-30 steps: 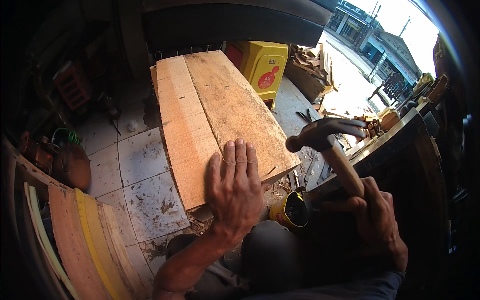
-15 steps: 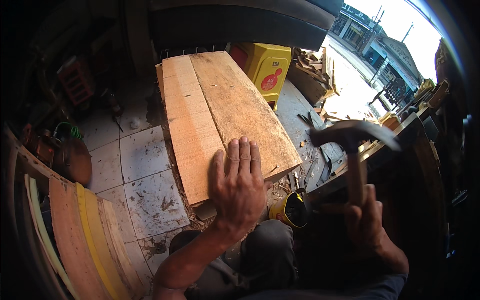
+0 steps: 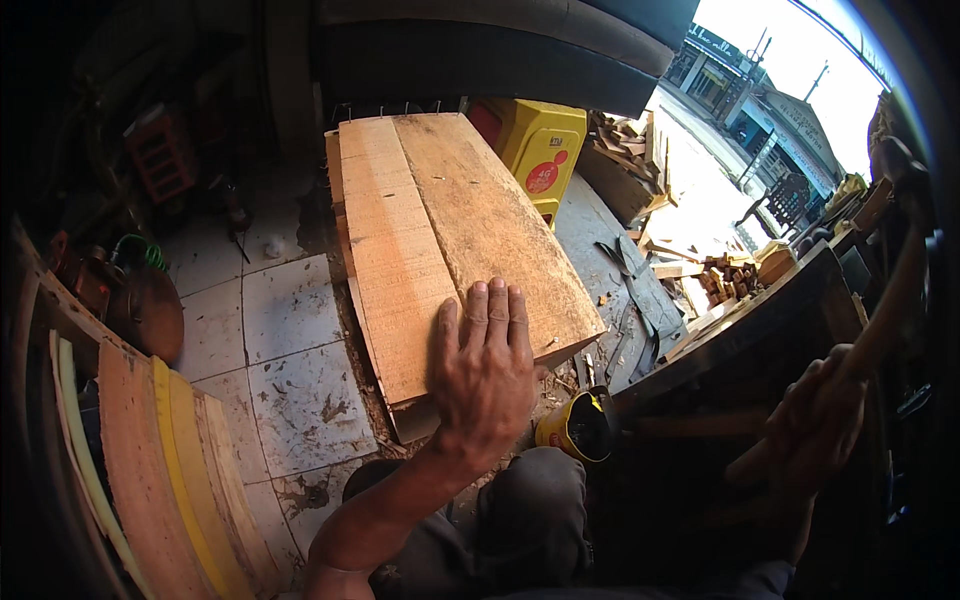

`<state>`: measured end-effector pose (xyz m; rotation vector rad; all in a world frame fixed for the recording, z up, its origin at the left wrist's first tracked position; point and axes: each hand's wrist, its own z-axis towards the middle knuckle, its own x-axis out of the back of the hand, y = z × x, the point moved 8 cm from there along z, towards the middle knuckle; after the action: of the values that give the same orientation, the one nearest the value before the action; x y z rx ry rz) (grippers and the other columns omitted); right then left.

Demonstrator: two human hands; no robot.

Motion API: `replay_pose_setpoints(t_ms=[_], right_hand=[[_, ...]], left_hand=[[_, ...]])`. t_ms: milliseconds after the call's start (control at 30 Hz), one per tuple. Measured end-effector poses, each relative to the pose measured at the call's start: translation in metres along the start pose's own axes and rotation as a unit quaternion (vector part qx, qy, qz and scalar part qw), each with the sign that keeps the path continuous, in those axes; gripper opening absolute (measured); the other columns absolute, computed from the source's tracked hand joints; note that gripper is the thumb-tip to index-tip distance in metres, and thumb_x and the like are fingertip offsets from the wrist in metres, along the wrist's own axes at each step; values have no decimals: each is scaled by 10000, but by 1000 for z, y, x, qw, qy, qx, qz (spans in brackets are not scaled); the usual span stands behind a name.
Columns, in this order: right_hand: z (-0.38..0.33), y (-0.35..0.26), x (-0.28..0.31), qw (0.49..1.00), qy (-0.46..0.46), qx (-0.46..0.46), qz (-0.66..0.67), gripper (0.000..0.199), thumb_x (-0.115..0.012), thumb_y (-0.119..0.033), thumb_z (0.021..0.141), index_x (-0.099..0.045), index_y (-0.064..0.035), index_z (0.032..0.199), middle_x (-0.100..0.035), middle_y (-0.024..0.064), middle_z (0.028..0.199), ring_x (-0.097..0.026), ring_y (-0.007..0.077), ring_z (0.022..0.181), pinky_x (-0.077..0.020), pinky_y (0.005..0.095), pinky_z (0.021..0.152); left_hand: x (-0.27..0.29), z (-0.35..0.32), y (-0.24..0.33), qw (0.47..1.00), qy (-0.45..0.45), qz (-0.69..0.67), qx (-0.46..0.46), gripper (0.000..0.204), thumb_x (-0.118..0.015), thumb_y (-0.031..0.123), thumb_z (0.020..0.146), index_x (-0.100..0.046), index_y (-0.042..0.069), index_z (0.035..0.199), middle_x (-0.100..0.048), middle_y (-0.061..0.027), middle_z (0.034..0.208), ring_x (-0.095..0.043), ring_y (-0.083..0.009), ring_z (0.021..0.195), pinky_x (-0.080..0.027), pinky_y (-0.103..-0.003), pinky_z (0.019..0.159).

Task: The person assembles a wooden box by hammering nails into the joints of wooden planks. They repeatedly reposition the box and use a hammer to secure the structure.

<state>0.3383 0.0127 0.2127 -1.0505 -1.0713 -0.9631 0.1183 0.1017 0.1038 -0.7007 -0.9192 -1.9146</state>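
My left hand lies flat on the near end of a wooden box topped with two light boards, its fingers stretched out over the seam between them. In my right hand is a hammer, gripped by its wooden handle and raised at the far right, well away from the box; its dark head is partly lost in shadow. A small nail head shows near the box's near right corner. Several nails stick up along the far edge.
Beside my right knee stands a small yellow bucket with dark contents. A yellow plastic stool is behind the box. Curved planks lean at the left, and wood scraps lie to the right. A dark padded seat fills the back.
The hammer has swung up and to the right, away from the box, with my right hand. My left hand stays in place on the boards.
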Motion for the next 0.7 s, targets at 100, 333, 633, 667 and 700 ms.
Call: replay_pose_setpoints(t_ms=[100, 333, 633, 667, 700], right_hand=[[0, 0, -43, 997, -74, -16, 29, 393, -566, -402, 1059, -457, -34, 971, -534, 211, 602, -534, 409, 486, -445, 497, 504], [-25, 18, 50, 843, 232, -22, 486, 371, -592, -348, 1046, -448, -7, 1020, -592, 284, 690, -568, 520, 578, -431, 548, 514], [-1, -14, 13, 942, 109, -25, 317, 465, -548, -458, 1053, -481, 2, 1051, -547, 166, 641, -563, 274, 490, -428, 441, 463], [-7, -14, -9, 967, 56, -32, 248, 441, -553, -432, 1053, -469, 1, 1050, -561, 188, 641, -577, 319, 504, -441, 455, 473], [-14, -11, -37, 983, 0, -38, 179, 417, -559, -405, 1053, -457, -1, 1048, -576, 210, 642, -591, 363, 518, -454, 468, 482]], left_hand=[[-5, -7, -4, 999, -28, 39, -15, 966, -911, 385, 688, -500, -26, 1460, -582, -215, 1452, -514, -336, 1400, -349, -504, 1182], [-4, 1, 4, 996, -52, -22, -70, 1188, -865, 185, 772, -66, -64, 1615, -492, -326, 1480, -447, -430, 1427, -288, -501, 1238], [19, -3, -27, 989, -82, -62, -109, 1138, -827, 101, 801, -42, -100, 1599, -563, -393, 1336, -489, -444, 1381, -336, -457, 1221], [17, -5, -24, 986, -96, -83, -106, 1165, -854, 120, 781, -55, -95, 1601, -556, -393, 1347, -485, -441, 1386, -339, -454, 1219], [12, -8, -21, 984, -107, -93, -110, 1181, -863, 137, 774, -53, -88, 1603, -553, -392, 1352, -482, -443, 1388, -340, -454, 1218]])
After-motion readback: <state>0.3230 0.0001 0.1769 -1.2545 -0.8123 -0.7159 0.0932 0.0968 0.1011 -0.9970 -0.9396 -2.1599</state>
